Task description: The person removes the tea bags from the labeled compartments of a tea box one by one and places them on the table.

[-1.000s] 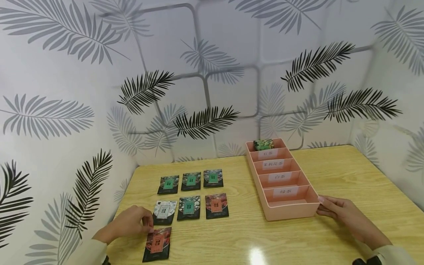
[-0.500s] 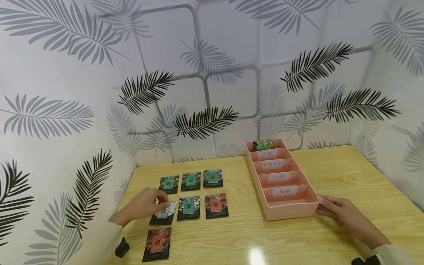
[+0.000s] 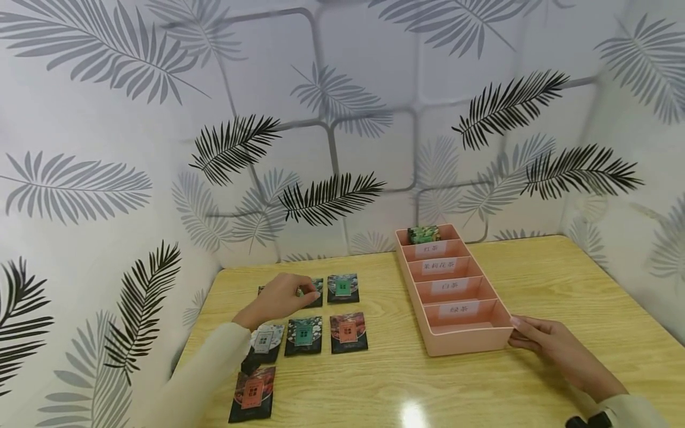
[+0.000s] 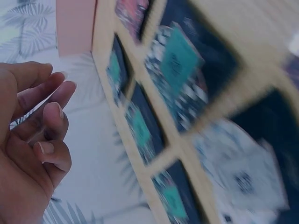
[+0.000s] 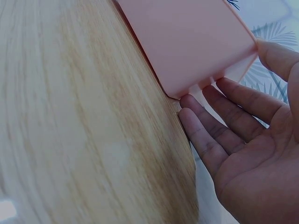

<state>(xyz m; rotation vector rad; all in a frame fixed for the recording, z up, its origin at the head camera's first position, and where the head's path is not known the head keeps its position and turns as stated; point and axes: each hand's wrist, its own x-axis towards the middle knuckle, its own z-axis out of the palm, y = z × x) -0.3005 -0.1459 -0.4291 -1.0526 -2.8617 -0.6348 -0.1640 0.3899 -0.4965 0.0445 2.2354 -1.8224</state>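
My left hand [image 3: 280, 297], fingers loosely bent and holding nothing, hovers over the back row of tea sachets. It hides most of the back left sachet and part of the green-labelled middle one [image 3: 317, 292]; another green-labelled sachet [image 3: 343, 288] lies to its right. In front lie a white-patterned sachet [image 3: 264, 340], a green-labelled one [image 3: 304, 336] and a red one [image 3: 349, 331]. Nearest me is another red sachet [image 3: 252, 394]. My right hand [image 3: 546, 342] touches the near right corner of the pink divided box [image 3: 465, 343]; in the right wrist view its fingertips [image 5: 189, 114] meet the side, thumb at the rim.
Several compartments of the box carry white paper labels [image 3: 453, 285] with Chinese writing. A green packet [image 3: 424, 235] sits in the farthest compartment. The wooden table [image 3: 385, 380] ends at a leaf-patterned wall covering [image 3: 364, 148] behind and to the left.
My left hand has moved from beside the near red sachet, over the white-patterned one, up and right to the back row. My right hand stays at the box, and the sachets lie as before.
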